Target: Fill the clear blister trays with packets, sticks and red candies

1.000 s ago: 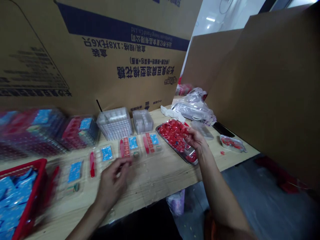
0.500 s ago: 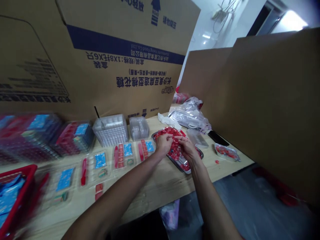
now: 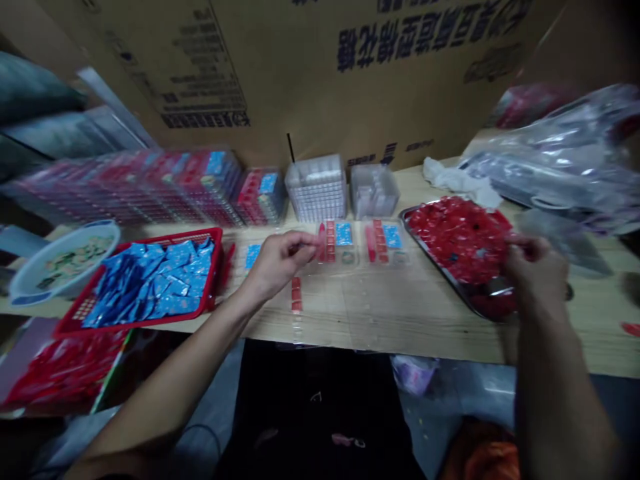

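My left hand (image 3: 277,263) is over the wooden table (image 3: 400,313), its fingers pinched together beside a clear blister tray (image 3: 295,313) that holds a short column of red pieces (image 3: 297,295). Whether the fingers hold anything is hidden. My right hand (image 3: 535,273) curls over the near right rim of a metal tray (image 3: 435,267). That tray is heaped with red wrapped sweets (image 3: 460,240). Two more filled clear trays (image 3: 337,243) (image 3: 385,243) lie between my hands.
A red basket (image 3: 213,267) of blue sachets (image 3: 155,283) and a white bowl (image 3: 63,260) stand at the left. Stacked filled trays (image 3: 150,187), clear plastic boxes (image 3: 316,189), a plastic bag (image 3: 550,160) and a cardboard sheet (image 3: 300,80) line the back.
My view has tipped downward, bringing the basket and bowl into sight. My left hand has moved left from the metal tray to the clear trays. My right hand has shifted to the tray's right rim.
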`<state>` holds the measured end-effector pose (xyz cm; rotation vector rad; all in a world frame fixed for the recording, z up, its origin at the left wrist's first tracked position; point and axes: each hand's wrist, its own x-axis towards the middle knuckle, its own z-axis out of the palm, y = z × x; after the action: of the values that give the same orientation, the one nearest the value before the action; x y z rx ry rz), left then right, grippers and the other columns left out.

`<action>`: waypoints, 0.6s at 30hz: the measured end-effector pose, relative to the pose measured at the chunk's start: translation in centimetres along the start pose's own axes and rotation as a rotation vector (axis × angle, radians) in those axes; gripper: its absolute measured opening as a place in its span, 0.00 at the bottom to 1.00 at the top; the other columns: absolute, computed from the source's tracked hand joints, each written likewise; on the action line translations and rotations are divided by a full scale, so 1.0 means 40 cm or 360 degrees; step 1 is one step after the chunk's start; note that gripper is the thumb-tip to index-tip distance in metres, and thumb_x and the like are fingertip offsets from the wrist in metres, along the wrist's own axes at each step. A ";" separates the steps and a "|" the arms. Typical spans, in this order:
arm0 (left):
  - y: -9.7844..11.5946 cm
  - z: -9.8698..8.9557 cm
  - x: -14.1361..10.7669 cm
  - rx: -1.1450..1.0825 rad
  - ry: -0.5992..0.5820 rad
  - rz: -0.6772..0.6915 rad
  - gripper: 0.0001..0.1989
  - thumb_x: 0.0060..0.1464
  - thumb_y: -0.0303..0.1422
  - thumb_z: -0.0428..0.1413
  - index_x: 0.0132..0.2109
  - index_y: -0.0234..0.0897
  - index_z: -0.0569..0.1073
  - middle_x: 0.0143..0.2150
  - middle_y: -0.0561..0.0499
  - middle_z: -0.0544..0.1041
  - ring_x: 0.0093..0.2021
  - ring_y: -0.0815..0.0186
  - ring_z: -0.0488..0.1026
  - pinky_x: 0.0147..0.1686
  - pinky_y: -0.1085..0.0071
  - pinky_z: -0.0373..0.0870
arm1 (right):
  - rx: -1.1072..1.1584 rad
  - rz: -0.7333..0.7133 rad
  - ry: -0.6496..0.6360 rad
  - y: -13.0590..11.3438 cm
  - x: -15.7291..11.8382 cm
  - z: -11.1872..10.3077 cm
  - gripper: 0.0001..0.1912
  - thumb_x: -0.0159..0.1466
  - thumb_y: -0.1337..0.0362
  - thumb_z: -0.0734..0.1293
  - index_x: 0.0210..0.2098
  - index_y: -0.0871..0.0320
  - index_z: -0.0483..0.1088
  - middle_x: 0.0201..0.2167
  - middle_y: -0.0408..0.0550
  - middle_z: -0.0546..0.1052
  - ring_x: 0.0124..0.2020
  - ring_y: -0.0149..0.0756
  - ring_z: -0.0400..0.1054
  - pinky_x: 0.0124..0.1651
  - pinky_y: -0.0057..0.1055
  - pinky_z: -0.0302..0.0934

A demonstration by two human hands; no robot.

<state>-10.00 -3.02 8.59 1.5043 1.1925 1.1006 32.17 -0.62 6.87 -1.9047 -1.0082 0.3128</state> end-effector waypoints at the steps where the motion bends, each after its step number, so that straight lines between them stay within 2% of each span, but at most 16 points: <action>1: -0.020 -0.039 -0.045 0.0185 0.0011 -0.0001 0.07 0.56 0.32 0.59 0.41 0.35 0.80 0.39 0.48 0.80 0.38 0.67 0.76 0.42 0.70 0.70 | 0.0175 0.0009 -0.0037 -0.015 -0.020 0.003 0.06 0.57 0.67 0.66 0.33 0.51 0.72 0.26 0.42 0.67 0.26 0.36 0.58 0.34 0.36 0.53; 2: -0.041 -0.066 -0.087 0.0343 0.0006 -0.0013 0.07 0.57 0.31 0.59 0.41 0.35 0.80 0.39 0.48 0.80 0.39 0.66 0.76 0.41 0.70 0.70 | 0.0374 0.0032 -0.0118 -0.034 -0.049 0.008 0.05 0.57 0.65 0.67 0.34 0.51 0.73 0.27 0.43 0.69 0.26 0.36 0.60 0.33 0.35 0.54; 4: -0.081 -0.091 -0.160 0.0545 -0.0040 -0.0056 0.07 0.58 0.31 0.58 0.41 0.35 0.79 0.37 0.49 0.80 0.37 0.66 0.76 0.38 0.71 0.70 | 0.0645 0.0053 -0.0399 -0.083 -0.134 0.030 0.09 0.56 0.61 0.70 0.37 0.52 0.75 0.28 0.44 0.71 0.26 0.34 0.63 0.32 0.33 0.57; 7: -0.127 -0.075 -0.235 0.0583 -0.0157 -0.0011 0.06 0.60 0.31 0.57 0.41 0.36 0.78 0.37 0.49 0.80 0.36 0.67 0.76 0.37 0.72 0.71 | 0.0471 -0.0190 -0.1050 -0.153 -0.304 0.095 0.15 0.58 0.57 0.70 0.44 0.55 0.75 0.29 0.44 0.75 0.31 0.35 0.68 0.35 0.31 0.60; 9: -0.145 -0.053 -0.263 0.0559 -0.0214 0.0103 0.08 0.61 0.30 0.55 0.44 0.38 0.78 0.40 0.48 0.80 0.40 0.66 0.77 0.41 0.71 0.72 | 0.0394 -0.0404 -0.1427 -0.181 -0.419 0.151 0.14 0.62 0.59 0.65 0.45 0.57 0.73 0.32 0.45 0.76 0.31 0.34 0.69 0.35 0.30 0.62; 10: -0.152 -0.043 -0.271 0.0560 -0.0222 0.0157 0.09 0.62 0.29 0.54 0.45 0.38 0.79 0.41 0.47 0.80 0.41 0.65 0.78 0.42 0.70 0.73 | 0.0374 -0.0473 -0.1552 -0.188 -0.468 0.179 0.13 0.63 0.62 0.64 0.47 0.57 0.71 0.32 0.45 0.76 0.30 0.33 0.69 0.33 0.29 0.61; 13: -0.172 -0.024 -0.282 0.0584 -0.0248 0.0235 0.12 0.62 0.28 0.53 0.47 0.41 0.80 0.45 0.45 0.81 0.45 0.64 0.79 0.45 0.69 0.74 | 0.0290 -0.0612 -0.1698 -0.185 -0.570 0.249 0.10 0.63 0.68 0.60 0.44 0.57 0.69 0.27 0.42 0.73 0.26 0.32 0.66 0.30 0.28 0.59; 18: -0.205 -0.018 -0.295 0.0509 -0.0250 0.0273 0.15 0.62 0.27 0.52 0.49 0.44 0.81 0.50 0.45 0.80 0.49 0.62 0.78 0.48 0.68 0.75 | 0.0226 -0.0806 -0.1666 -0.163 -0.615 0.298 0.14 0.61 0.74 0.59 0.43 0.57 0.70 0.35 0.48 0.73 0.34 0.35 0.69 0.37 0.32 0.62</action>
<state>-13.90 -13.46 -0.54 1.9313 1.1869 0.9106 6.41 -10.31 1.34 -1.2257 -2.0187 1.0952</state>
